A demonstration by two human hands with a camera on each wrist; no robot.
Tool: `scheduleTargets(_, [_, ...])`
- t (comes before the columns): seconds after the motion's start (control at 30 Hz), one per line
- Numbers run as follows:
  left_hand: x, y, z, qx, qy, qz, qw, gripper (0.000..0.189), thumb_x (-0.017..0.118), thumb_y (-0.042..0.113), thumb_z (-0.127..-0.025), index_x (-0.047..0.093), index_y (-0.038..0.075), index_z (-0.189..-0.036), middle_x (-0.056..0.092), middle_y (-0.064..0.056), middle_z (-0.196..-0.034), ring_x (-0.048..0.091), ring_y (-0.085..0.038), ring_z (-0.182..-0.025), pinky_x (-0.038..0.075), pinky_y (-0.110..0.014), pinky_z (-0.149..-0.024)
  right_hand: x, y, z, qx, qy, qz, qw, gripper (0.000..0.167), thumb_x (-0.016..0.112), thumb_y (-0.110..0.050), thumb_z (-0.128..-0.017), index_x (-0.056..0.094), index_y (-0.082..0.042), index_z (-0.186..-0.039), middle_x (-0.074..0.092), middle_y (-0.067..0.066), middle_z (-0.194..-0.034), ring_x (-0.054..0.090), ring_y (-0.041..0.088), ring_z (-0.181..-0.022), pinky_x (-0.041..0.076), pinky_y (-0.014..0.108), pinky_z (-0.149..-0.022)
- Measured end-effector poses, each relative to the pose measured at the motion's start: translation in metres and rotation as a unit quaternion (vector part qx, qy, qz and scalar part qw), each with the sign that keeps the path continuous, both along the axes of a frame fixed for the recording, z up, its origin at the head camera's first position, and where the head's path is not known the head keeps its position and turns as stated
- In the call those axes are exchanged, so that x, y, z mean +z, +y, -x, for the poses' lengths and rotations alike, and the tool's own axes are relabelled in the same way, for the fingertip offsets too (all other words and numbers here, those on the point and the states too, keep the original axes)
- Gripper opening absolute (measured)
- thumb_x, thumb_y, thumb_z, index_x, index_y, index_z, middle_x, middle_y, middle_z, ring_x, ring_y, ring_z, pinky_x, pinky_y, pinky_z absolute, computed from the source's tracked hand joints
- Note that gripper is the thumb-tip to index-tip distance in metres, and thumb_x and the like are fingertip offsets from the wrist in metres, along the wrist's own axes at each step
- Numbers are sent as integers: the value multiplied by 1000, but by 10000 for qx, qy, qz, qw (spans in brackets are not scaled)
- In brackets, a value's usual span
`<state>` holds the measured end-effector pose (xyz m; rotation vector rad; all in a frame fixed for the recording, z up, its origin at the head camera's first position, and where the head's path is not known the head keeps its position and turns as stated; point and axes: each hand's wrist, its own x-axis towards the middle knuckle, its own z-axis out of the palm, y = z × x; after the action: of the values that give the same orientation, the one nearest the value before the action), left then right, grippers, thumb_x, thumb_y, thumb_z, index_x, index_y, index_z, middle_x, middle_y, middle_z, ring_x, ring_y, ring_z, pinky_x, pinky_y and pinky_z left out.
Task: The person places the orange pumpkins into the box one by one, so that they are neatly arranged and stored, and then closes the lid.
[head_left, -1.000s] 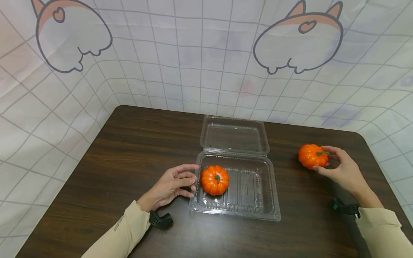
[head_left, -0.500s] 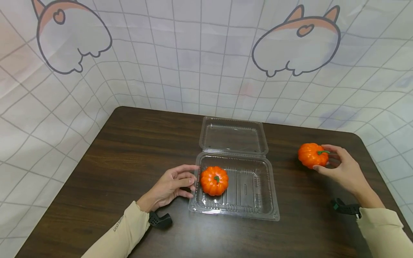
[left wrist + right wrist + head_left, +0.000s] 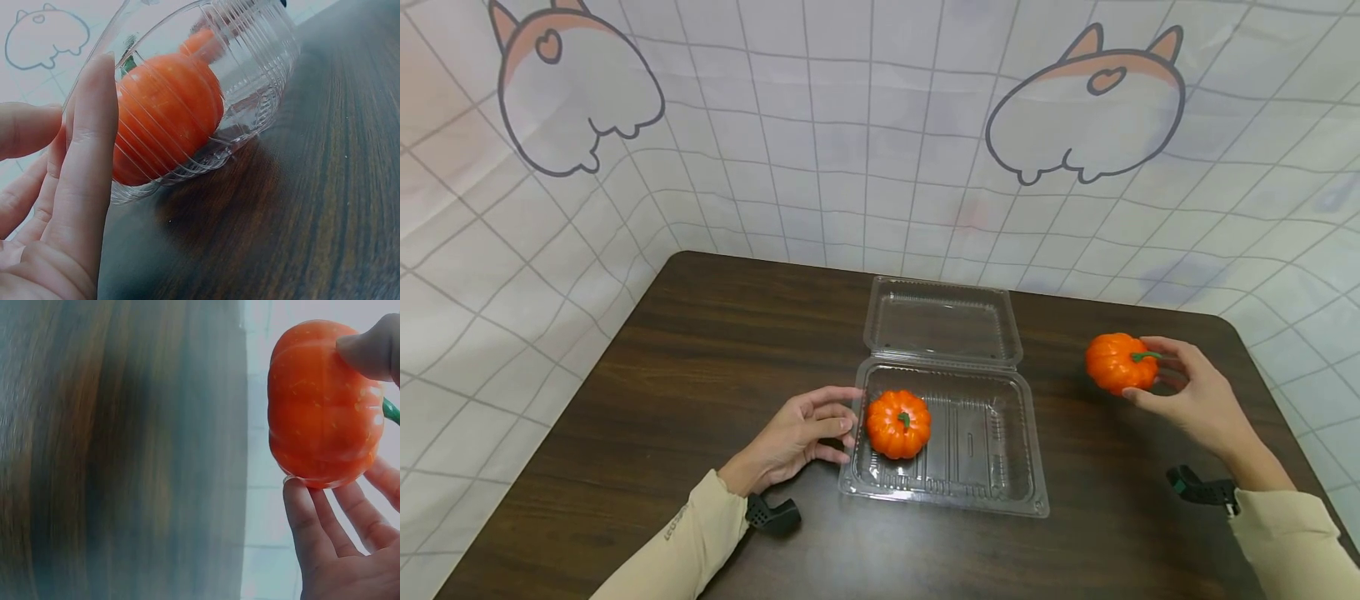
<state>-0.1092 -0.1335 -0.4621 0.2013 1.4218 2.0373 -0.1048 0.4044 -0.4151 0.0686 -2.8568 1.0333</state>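
Observation:
A clear plastic clamshell container (image 3: pixel 955 454) lies with its lid (image 3: pixel 943 321) folded back. One small orange pumpkin (image 3: pixel 898 425) sits at the left inside its base, stem up. At the base's left rim is my left hand (image 3: pixel 808 433); thumb and fingers pinch that rim in the left wrist view, where the pumpkin (image 3: pixel 169 112) shows through the plastic wall. My right hand (image 3: pixel 1198 404), far to the right, grips a second orange pumpkin (image 3: pixel 1116 364) between thumb and fingers. This pumpkin (image 3: pixel 325 406) is raised off the table, its green stem turned toward the palm.
The dark wood table (image 3: pixel 715 342) has rounded far corners. A white grid-patterned cloth (image 3: pixel 820 150) with cartoon drawings hangs behind it and along both sides. The folded-back lid reaches near the table's far edge. Each wrist wears a black strap with a device (image 3: pixel 772 514).
The right hand has shifted the pumpkin very slightly to the left. The head view has tilted a little upward. The left hand and the container stay put.

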Motion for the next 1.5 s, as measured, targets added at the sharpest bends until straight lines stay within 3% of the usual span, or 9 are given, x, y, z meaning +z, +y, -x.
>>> scheduleTargets(0.2, [-1, 0, 0, -20, 0, -26, 10000, 60, 73, 8, -96, 47, 4, -149, 68, 2, -101, 72, -11, -81, 67, -27, -70, 5, -12, -3, 188, 303, 214, 9991, 79, 87, -17, -84, 45, -3, -150, 46, 19, -142, 44, -27, -102, 42, -8, -82])
scheduleTargets(0.43, [-2, 0, 1, -24, 11, -17, 10000, 61, 73, 9, -96, 46, 4, -150, 68, 2, -102, 72, -11, -80, 67, -27, -70, 10, -24, -5, 481, 584, 376, 9964, 78, 88, -9, -82, 47, -3, -148, 43, -22, -133, 49, -25, -106, 44, -7, -86])
scheduleTargets(0.53, [-2, 0, 1, -23, 17, -16, 10000, 61, 73, 9, -96, 46, 4, -150, 68, 2, -102, 72, -11, -80, 67, -27, -70, 13, -30, -6, 578, 627, 412, 9955, 78, 88, -8, -81, 48, -5, -148, 42, -28, -131, 50, -24, -107, 44, -7, -87])
scheduleTargets(0.77, [-2, 0, 0, -43, 37, -58, 10000, 59, 73, 9, -96, 48, 4, -149, 69, 2, -102, 73, -11, -81, 67, -27, -70, 21, -45, -9, 887, 585, 601, 9925, 78, 86, -2, -81, 48, -6, -148, 45, -28, -132, 53, -23, -109, 52, -1, -84])
scheduleTargets(1.2, [-3, 0, 0, -66, 108, -70, 9999, 56, 71, 8, -97, 48, 5, -149, 69, 3, -102, 72, -11, -82, 67, -28, -70, 32, -68, -13, 1154, 712, 695, 9883, 83, 88, 8, -73, 52, -10, -145, 50, -19, -135, 52, -20, -118, 45, -4, -94])
scheduleTargets(1.5, [-4, 0, 1, -85, 125, -110, 9998, 56, 73, 10, -96, 50, 6, -147, 70, 3, -101, 72, -11, -81, 67, -28, -70, 38, -81, -14, 1557, 806, 853, 9808, 85, 88, 13, -70, 52, -9, -144, 52, -13, -137, 57, -14, -121, 48, -1, -96])
